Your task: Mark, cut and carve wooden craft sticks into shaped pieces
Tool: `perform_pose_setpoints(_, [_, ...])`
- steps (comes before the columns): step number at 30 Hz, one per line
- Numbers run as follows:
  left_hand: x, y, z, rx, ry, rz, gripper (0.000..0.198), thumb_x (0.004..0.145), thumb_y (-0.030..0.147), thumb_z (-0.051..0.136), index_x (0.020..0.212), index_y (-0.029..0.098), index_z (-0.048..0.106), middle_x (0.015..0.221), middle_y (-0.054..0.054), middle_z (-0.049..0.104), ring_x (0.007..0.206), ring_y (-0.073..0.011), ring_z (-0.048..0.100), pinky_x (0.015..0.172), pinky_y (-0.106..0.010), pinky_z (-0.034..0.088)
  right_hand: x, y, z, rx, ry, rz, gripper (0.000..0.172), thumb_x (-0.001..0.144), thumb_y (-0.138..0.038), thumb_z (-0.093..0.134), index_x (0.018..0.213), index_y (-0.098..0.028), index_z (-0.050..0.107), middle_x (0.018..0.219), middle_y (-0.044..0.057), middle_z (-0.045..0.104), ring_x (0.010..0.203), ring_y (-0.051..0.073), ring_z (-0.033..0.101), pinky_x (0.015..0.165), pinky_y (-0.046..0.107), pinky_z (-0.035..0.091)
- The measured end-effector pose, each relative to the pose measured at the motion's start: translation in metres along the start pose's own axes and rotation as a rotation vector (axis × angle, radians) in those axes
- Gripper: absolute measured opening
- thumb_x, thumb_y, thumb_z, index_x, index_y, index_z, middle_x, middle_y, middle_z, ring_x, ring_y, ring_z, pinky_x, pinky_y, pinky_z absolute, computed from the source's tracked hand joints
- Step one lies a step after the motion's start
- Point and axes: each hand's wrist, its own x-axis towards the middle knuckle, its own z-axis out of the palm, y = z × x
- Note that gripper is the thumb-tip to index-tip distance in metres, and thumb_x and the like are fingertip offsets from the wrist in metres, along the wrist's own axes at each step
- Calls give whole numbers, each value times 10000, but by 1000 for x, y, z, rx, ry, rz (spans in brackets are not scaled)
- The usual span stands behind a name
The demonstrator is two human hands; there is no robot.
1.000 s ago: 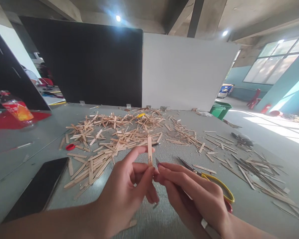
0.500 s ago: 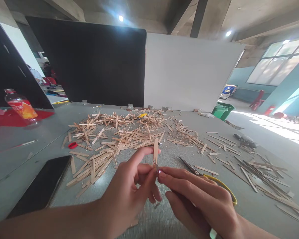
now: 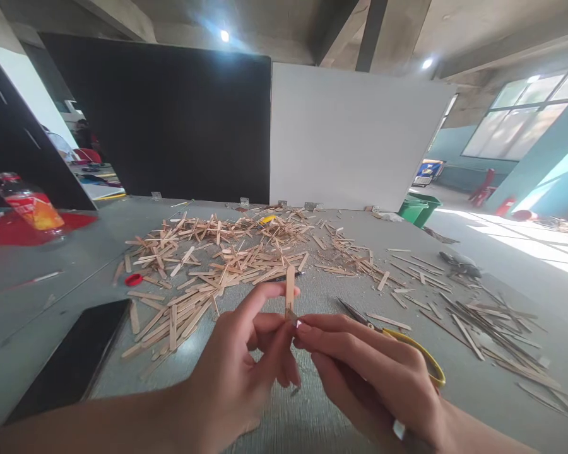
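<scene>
My left hand (image 3: 250,353) is closed on a wooden craft stick (image 3: 290,287), holding it upright between thumb and fingers. The index finger is raised behind the stick. My right hand (image 3: 373,372) is closed around a craft knife (image 3: 292,315), most of which is hidden in the palm. Its small metal blade touches the lower part of the stick, close to my left thumb. A pale bit of the knife's rear end shows below the palm. Scissors (image 3: 419,350) with yellow handles lie on the table just behind my right hand, partly covered by it.
A heap of craft sticks (image 3: 246,261) spreads across the grey table. Darker thin strips (image 3: 487,328) lie to the right. At left are a black phone (image 3: 71,359), a red ring-shaped cap (image 3: 133,279) and a drink bottle (image 3: 33,205). Black and white panels (image 3: 355,139) stand behind.
The whole view has shifted slightly, so things sit a little further left. Both hands keep their hold, and the blade stays against the stick with only a slight change of angle.
</scene>
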Motion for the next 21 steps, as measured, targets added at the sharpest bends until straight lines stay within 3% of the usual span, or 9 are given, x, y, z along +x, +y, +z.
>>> perform_pose_setpoints(2, [2, 0, -1, 3, -8, -7, 343, 1042, 497, 556, 1246, 240, 459, 668, 8, 715, 604, -165, 648, 583, -262, 533, -6, 3, 0, -55, -37, -49, 371, 993, -86, 581, 1358, -140, 616, 1298, 135, 732, 965, 156, 782, 769, 184, 647])
perform_pose_setpoints(5, [6, 3, -2, -64, 4, -47, 345, 1048, 471, 567, 1279, 240, 453, 687, 16, 727, 573, -138, 642, 559, -227, 525, -11, 4, 3, -296, 80, -166, 401, 980, -64, 612, 1381, -61, 597, 1330, 200, 703, 1094, 210, 743, 840, 239, 638])
perform_pose_setpoints(8, [9, 9, -5, -158, 17, -63, 356, 1039, 444, 601, 1283, 227, 460, 790, -10, 756, 536, -109, 645, 522, -197, 522, -12, 6, 4, -390, 141, -193, 355, 990, -37, 570, 1343, 8, 582, 1067, 198, 753, 831, 201, 742, 633, 276, 619])
perform_pose_setpoints(11, [8, 16, -8, -169, 0, -14, 344, 1035, 435, 614, 1259, 201, 499, 837, -33, 755, 532, -93, 646, 514, -182, 522, -18, 17, 8, -477, -49, -28, 311, 975, -17, 518, 1275, -9, 601, 861, 117, 707, 613, 193, 650, 473, 310, 555])
perform_pose_setpoints(14, [6, 18, -10, -198, -35, 8, 317, 1043, 439, 596, 1237, 196, 534, 837, -26, 740, 512, -82, 638, 502, -178, 525, -35, 31, 19, -627, -344, 61, 285, 799, 69, 603, 1034, -73, 679, 902, 129, 712, 689, 260, 699, 527, 376, 609])
perform_pose_setpoints(16, [4, 18, -9, -224, -47, 10, 294, 1040, 437, 601, 1204, 197, 550, 855, -24, 737, 499, -72, 634, 493, -170, 524, -47, 38, 25, -612, -431, 105, 323, 745, 72, 637, 1016, -98, 681, 904, 109, 714, 698, 275, 709, 533, 400, 620])
perform_pose_setpoints(18, [3, 18, -8, -237, -52, 11, 284, 1037, 433, 607, 1185, 195, 560, 857, -23, 737, 500, -65, 636, 500, -160, 526, -54, 38, 26, -518, -409, 134, 309, 825, 32, 626, 1091, -118, 673, 879, 75, 713, 680, 253, 712, 538, 383, 619])
perform_pose_setpoints(21, [3, 18, -5, -214, -62, -4, 297, 1035, 437, 607, 1200, 192, 571, 855, -26, 740, 511, -61, 632, 518, -156, 525, -52, 23, 13, -367, -147, 53, 268, 1049, -111, 481, 1283, -115, 612, 845, 64, 737, 658, 199, 729, 546, 310, 607])
